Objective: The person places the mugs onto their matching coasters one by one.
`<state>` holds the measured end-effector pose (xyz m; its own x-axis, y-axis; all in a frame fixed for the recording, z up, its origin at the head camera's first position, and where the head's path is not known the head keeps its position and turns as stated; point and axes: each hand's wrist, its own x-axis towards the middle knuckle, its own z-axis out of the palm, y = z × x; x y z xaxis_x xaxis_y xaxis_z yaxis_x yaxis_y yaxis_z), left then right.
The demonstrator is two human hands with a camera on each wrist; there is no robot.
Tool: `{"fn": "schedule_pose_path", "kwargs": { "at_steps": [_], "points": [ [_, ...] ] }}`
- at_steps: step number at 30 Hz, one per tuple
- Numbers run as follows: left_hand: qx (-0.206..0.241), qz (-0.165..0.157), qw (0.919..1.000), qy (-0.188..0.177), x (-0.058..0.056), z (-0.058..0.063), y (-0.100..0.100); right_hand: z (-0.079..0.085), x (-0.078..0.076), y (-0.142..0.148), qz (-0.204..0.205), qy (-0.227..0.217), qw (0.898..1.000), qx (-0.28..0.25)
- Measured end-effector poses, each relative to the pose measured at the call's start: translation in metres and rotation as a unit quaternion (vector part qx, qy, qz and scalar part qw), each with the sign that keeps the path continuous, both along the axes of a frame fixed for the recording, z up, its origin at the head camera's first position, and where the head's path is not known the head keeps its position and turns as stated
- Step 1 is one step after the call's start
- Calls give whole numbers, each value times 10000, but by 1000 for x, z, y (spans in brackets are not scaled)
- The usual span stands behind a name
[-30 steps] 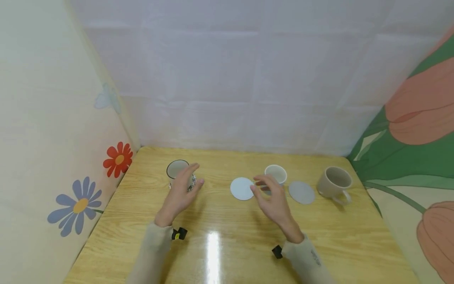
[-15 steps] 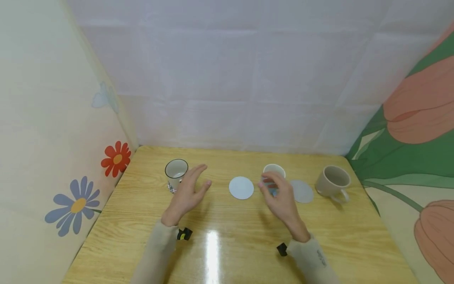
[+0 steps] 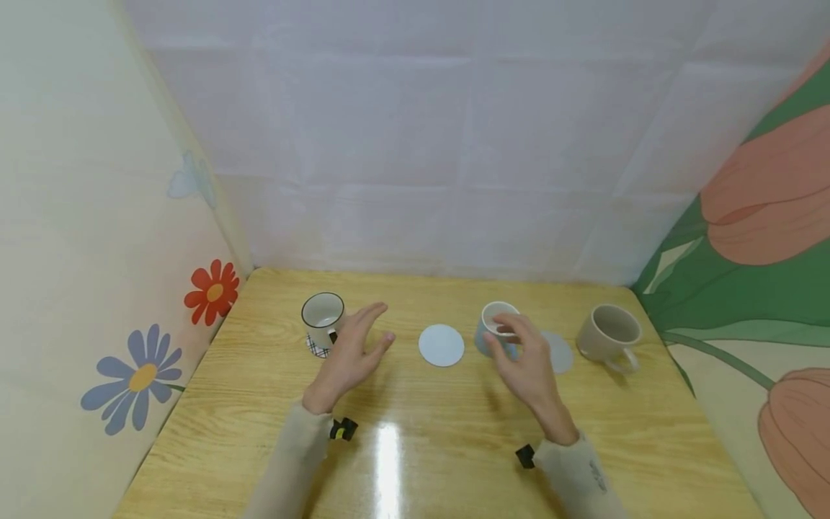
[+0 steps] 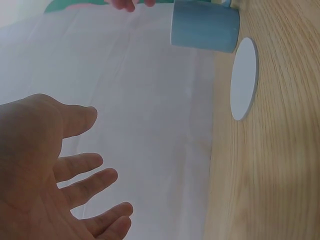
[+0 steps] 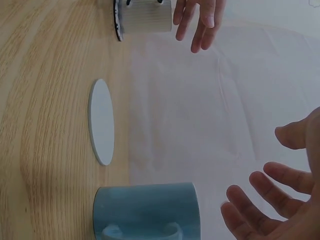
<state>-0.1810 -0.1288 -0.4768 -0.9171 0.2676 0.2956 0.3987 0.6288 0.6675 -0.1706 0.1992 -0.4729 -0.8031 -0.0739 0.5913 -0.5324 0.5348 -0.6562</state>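
"Head view: how are the hands posed?"

"Both reach forward above the table (image 3: 415, 404). The left hand (image 3: 350, 357) has its thumb apart from its fingers and holds nothing; it is near the black-rimmed mug (image 3: 322, 313), which stands on a plaid coaster (image 3: 316, 349). The right hand (image 3: 530, 364) is bent at the fingers, in front of the blue mug (image 3: 483, 340)."

"And that mug?"

"Upright on the table, white inside, between the white coaster (image 3: 441, 345) and the grey coaster (image 3: 560, 352). The taupe mug (image 3: 606, 333) stands farther right."

"Left wrist view?"

"The left hand's fingers are spread and loosely bent, its grasp released. The blue mug is plain and smooth, just beside the white coaster."

"Right wrist view: is the right hand gripping it?"

"No, its grasp is released too: thumb away from the loosely bent fingers, a gap between fingertips and mug. The mug's blue handle (image 5: 142, 232) shows at the lower edge."
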Motion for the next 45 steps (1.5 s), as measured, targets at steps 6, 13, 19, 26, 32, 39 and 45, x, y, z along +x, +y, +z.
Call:
{"fn": "schedule_pose_path", "kwargs": {
  "at_steps": [6,13,19,26,32,39,45],
  "points": [
    [-5,-78,10000,43,-3,0,5,-3,0,8,-227,-49,9997,56],
    [16,-167,9999,-5,-6,-3,11,-5,-1,21,-502,-247,9983,131],
    [66,-279,9995,-134,-9,-6,18,-7,-4,30,-628,-134,9979,98],
    [-88,-307,9989,-350,-13,-13,24,-9,-7,35,-740,-380,9965,55],
    [-212,-364,9978,-516,-17,-23,28,-11,-5,35,-734,-631,9953,22],
    [-548,-402,9957,-632,-19,-32,38,-15,-2,39,-794,-958,9922,23],
    [-765,-204,9934,-830,-18,-38,46,-20,1,41,-782,-1058,9913,-17]
  ]
}}
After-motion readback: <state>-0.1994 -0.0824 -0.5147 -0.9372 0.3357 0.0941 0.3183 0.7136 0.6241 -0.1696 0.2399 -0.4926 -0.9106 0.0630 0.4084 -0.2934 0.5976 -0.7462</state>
